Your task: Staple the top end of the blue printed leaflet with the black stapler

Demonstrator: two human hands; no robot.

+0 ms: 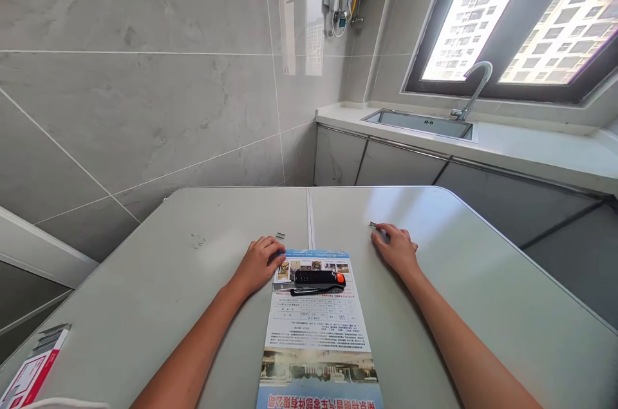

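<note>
black stapler [318,279] lies across the leaflet [316,332], just bodyward of the left hand [261,261]'s fingers, its long axis side to side, nose toward that nearer hand; the right hand [398,247] is farther off. left fingers, curled narrow, touch the leaflet's corner, a staple strip [280,236] just beyond. right fingertips, nearly together, meet a second strip [371,224]; whether pinched, i cannot tell.

Two bare forearms are shown, left forearm [193,351] and right forearm [449,325], both slim, smooth-outlined, narrowed at the wrists [235,288], broadened farther up, cut off by the lower edge of the view. Left grip [261,259] and right grip [398,248] are formed by bare hands with slender fingers [387,228]. Nail details too small to be made out.
</note>
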